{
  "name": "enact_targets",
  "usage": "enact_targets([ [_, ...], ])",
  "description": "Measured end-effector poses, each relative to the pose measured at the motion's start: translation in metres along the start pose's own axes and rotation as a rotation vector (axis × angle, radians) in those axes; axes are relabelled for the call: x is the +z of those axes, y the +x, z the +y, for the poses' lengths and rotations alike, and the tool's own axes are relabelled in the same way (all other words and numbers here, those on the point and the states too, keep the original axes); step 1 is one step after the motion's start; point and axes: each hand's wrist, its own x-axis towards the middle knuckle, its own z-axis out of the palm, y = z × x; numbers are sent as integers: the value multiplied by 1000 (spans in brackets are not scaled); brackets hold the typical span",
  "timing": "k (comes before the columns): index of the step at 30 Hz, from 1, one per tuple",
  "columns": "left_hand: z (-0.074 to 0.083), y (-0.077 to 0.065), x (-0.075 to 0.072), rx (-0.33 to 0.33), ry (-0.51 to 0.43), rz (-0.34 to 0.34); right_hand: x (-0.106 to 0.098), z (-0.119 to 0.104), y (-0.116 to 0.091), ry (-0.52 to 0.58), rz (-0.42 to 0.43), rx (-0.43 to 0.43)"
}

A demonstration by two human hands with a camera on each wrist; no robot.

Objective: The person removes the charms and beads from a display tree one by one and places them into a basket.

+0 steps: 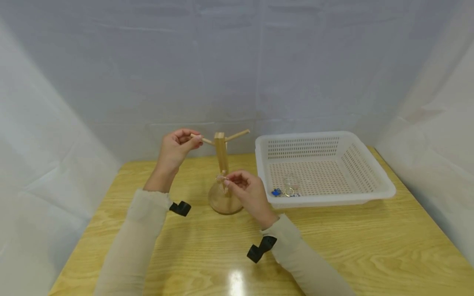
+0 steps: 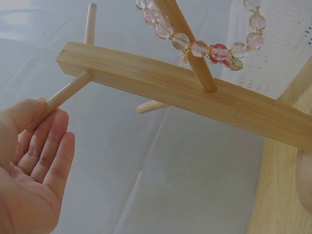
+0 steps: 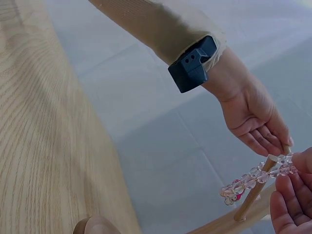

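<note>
A wooden stand (image 1: 221, 154) with several slanting pegs rises from a round base. With thumb and fingers, my left hand (image 1: 171, 153) pinches the end of its upper left peg (image 2: 66, 95). My right hand (image 1: 252, 195) pinches a bracelet (image 3: 249, 182) of clear and pale pink beads at its near side. The bracelet loops around a lower peg (image 3: 256, 195) that points toward me. A red bead and small charms hang at the bracelet's far side, close to the post. In the left wrist view the right hand is out of sight.
Right of the stand sits a white plastic basket (image 1: 326, 200). Inside its near left corner lie a blue piece (image 1: 276, 192), a gold-coloured ring (image 1: 289, 192) and a faint clear loop (image 1: 291, 181). White sheeting (image 1: 237, 74) surrounds the wooden table (image 1: 207, 255).
</note>
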Motion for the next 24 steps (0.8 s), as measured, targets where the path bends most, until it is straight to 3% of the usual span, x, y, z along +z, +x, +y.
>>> enact_targets([
  [19,-1,0,-1,-6,-6,-4,-1,-4,-1,35,15,-26],
  [24,-1,0,-1,-14,-10,-6,-3,12,1,58,25,-33],
])
